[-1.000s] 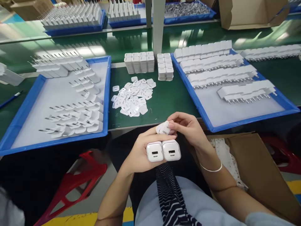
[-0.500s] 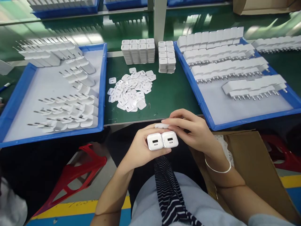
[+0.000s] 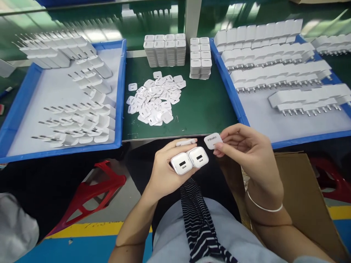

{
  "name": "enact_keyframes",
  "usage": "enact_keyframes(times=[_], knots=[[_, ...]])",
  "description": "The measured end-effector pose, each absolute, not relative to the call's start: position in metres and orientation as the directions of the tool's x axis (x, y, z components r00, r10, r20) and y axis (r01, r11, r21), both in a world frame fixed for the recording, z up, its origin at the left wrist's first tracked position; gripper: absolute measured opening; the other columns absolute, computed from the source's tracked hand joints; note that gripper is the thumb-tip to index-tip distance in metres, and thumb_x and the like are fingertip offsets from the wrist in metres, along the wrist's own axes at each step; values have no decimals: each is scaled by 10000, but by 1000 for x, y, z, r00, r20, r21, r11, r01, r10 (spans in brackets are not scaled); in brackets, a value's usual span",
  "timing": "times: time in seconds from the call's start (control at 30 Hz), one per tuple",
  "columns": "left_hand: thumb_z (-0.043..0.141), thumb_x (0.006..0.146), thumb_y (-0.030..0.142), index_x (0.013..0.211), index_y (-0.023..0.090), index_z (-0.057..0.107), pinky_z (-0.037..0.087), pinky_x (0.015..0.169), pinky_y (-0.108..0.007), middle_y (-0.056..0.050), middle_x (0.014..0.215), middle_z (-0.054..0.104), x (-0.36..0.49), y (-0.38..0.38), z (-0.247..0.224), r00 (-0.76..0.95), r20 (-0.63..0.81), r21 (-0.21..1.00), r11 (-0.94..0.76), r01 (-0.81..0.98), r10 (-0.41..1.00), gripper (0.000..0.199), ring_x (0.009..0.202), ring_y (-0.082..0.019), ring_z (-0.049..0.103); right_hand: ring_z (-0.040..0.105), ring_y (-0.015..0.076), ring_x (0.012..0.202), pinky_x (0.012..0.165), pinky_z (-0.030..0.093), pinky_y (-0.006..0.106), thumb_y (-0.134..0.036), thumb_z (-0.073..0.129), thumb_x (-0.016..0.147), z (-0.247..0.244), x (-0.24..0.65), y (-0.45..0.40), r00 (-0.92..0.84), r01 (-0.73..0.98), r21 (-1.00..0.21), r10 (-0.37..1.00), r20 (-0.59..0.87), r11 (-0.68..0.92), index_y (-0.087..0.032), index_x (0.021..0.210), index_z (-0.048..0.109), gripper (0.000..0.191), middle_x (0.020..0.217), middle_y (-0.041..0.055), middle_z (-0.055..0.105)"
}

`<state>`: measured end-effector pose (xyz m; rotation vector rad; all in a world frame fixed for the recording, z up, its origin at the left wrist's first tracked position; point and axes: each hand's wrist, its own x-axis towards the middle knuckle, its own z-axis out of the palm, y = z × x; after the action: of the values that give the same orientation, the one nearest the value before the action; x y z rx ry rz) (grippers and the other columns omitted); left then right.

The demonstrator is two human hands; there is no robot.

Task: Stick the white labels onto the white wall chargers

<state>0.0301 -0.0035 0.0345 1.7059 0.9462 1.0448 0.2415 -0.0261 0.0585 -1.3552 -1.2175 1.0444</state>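
My left hand (image 3: 161, 170) is closed around two white USB chargers (image 3: 182, 163) side by side, their faces with dark port openings turned up toward me. Between its upper fingers sits a thin white piece (image 3: 186, 142), seen edge-on. To the right, my right hand (image 3: 246, 151) pinches a white cover plate (image 3: 212, 140) by its right edge; dark lettering shows on it. The plate is apart from the chargers. Beyond my hands, a loose heap of similar white plates (image 3: 156, 100) lies on the green table (image 3: 203, 109).
A left blue tray (image 3: 119, 120) holds chargers lying with pins showing. The right blue tray (image 3: 238, 109) carries rows of chargers. Neat stacks of plates (image 3: 164, 53) stand behind the heap. Below are a red stool (image 3: 95, 190) and a cardboard box (image 3: 298, 197).
My right hand has moved right, away from my left hand, with a cover plate now plainly in its fingers. The chargers in my left hand have tilted slightly.
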Motion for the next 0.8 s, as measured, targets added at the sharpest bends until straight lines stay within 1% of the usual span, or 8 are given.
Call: enact_keyframes(times=[0.07,0.13,0.23,0.33,0.43,0.53,0.63,0.8], knots=[[879,686,121,1103,194,779,600,992,-344,-107,1197,761,34,-4,31,297,304,913,-365,180,905,435,1097,-230,734,740,151,664,627,658,243,-186,784,864,59,239,-34,144,124,-992,990,0,-18,-227,865,677,114,786,1,753],[872,688,115,1116,190,774,603,981,-338,-107,1213,755,36,-4,30,263,342,895,-398,202,902,446,1077,-223,738,740,154,718,646,658,252,-173,761,885,58,235,-41,211,167,-986,977,38,2,-233,883,691,91,853,16,751],[866,690,117,1131,201,769,610,964,-340,-97,1235,748,38,-4,29,243,363,882,-416,223,900,460,1050,-219,744,702,134,696,592,631,233,-125,709,914,58,231,-48,262,199,-978,959,108,56,-251,920,713,126,856,11,729],[861,701,139,1121,213,773,617,950,-349,-87,1225,753,38,-4,30,247,359,874,-417,250,900,435,1040,-227,748,670,117,635,522,593,202,-90,697,916,61,230,-51,238,147,-986,964,117,83,-277,1056,724,235,780,-12,716],[861,706,148,1113,211,775,617,951,-349,-87,1204,759,37,-3,30,264,344,877,-409,253,901,421,1045,-231,749,663,107,587,487,587,185,-70,707,900,65,229,-49,125,68,-997,991,37,29,-281,1167,734,342,747,-23,726],[865,694,131,1119,197,771,614,958,-336,-95,1201,760,36,-3,30,281,365,874,-430,226,888,440,1063,-226,745,674,96,550,480,593,167,-76,724,890,68,228,-45,7,-37,-997,998,-69,-69,-261,1111,777,292,726,-22,745],[853,692,105,1125,191,767,614,961,-325,-98,1214,755,35,-3,30,294,388,862,-457,220,873,450,1073,-220,741,687,86,538,494,596,143,-79,746,877,69,228,-41,-32,-120,-981,988,-150,-153,-254,1067,800,263,702,-24,757],[812,715,75,1135,177,761,614,967,-313,-104,1214,750,32,-3,32,339,380,841,-474,260,861,436,1099,-216,732,686,67,527,516,596,116,-68,769,855,67,228,-39,-77,-157,-965,977,-201,-211,-279,1025,823,277,697,-33,770]])
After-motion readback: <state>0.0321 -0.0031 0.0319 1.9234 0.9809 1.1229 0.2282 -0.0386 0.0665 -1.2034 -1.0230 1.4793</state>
